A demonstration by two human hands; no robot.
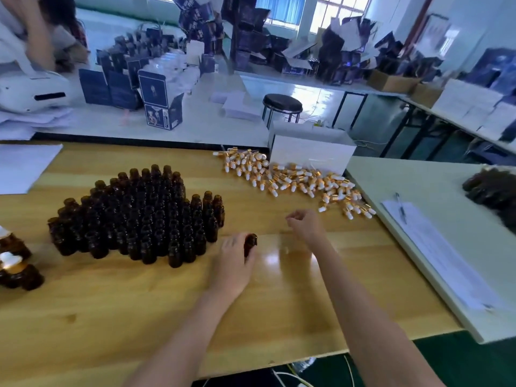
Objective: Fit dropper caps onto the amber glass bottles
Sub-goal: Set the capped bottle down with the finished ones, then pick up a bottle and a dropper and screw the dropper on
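L hand (234, 262) fingers wrap one amber bottle (250, 243) — R hand (305, 224) near dropper caps (296, 178), fingers curled, pinch unclear.

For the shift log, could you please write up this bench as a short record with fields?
left hand: grips one uncapped amber bottle
right hand: fingers curled, short of the dropper caps; grasp unclear
open bottles: dense cluster, left of hands
capped bottles: few, far left edge
caps pile: loose, beside white box
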